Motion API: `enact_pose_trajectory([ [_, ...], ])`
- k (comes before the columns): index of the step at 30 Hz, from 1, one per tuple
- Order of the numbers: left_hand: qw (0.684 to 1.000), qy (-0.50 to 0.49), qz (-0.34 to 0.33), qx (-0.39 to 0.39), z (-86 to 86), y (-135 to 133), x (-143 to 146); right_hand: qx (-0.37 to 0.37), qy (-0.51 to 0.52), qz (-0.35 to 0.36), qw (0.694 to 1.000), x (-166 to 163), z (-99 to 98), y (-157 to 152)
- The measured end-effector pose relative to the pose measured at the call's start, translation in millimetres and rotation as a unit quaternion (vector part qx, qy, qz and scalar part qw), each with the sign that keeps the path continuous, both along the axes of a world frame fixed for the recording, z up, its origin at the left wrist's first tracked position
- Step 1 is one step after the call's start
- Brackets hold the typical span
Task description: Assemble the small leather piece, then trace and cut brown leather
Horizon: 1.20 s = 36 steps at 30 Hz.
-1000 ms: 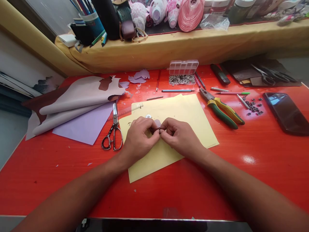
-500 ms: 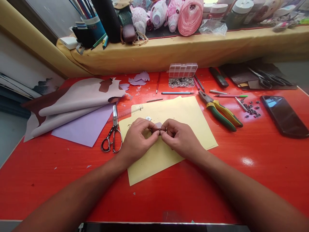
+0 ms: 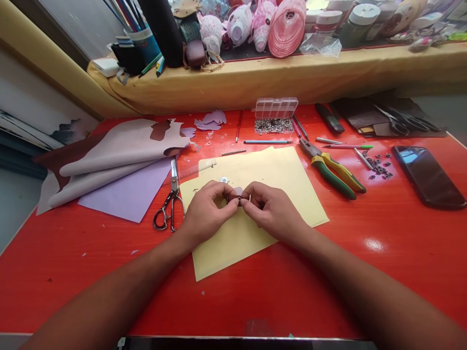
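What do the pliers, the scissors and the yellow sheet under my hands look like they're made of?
Pliers: grey metal head, green and yellow grips, probably rubber or plastic. Scissors: metal throughout, blades shiny, loops darker. Yellow sheet: matte, thin, crisp-edged, likely paper or card.

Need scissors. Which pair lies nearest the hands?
The silver pair beside the left hand, which pinches a small dark piece; the dark pair lies far back right.
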<state>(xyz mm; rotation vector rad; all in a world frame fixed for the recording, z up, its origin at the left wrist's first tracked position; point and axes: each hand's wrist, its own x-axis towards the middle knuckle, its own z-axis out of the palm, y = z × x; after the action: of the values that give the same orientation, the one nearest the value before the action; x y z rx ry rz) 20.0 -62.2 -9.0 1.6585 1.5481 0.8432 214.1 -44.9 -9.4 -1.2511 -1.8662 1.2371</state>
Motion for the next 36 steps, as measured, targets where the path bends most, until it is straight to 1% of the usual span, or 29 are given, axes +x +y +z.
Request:
enact_pose_trajectory([
  [2,1.0,0.011,-0.004,0.007,0.3,-0.5,0.7,0.002,-0.002,-0.002,1.0,-0.2,0.0,0.1],
  [5,0.998,0.048,-0.011,0.039,1.5,-1.0,2.0,0.0,-0.006,-0.001,1.0,-0.5,-0.4,1.4],
  [9,0.997,0.057,-0.012,0.055,2.9,-1.6,3.0,-0.009,-0.001,-0.005,1.0,-0.4,-0.1,3.0],
  [13,0.98,0.116,-0.044,0.153,3.4,-3.2,3.8,-0.019,0.014,-0.004,1.0,0.1,1.5,2.4],
  [14,0.98,0.115,-0.042,0.155,3.3,-3.5,4.0,-0.021,0.015,-0.005,1.0,0.1,1.7,2.2],
  [18,0.99,0.083,-0.025,0.115,1.9,-3.6,4.5,-0.023,0.011,-0.008,1.0,0.4,1.2,2.1],
  [27,0.978,0.112,-0.042,0.173,-2.5,-1.7,1.5,-0.017,0.011,-0.005,1.0,-0.2,2.3,0.6],
  [36,0.975,0.091,-0.051,0.198,-4.1,-1.6,-1.1,0.0,0.011,-0.003,1.0,0.3,-1.5,-1.1],
])
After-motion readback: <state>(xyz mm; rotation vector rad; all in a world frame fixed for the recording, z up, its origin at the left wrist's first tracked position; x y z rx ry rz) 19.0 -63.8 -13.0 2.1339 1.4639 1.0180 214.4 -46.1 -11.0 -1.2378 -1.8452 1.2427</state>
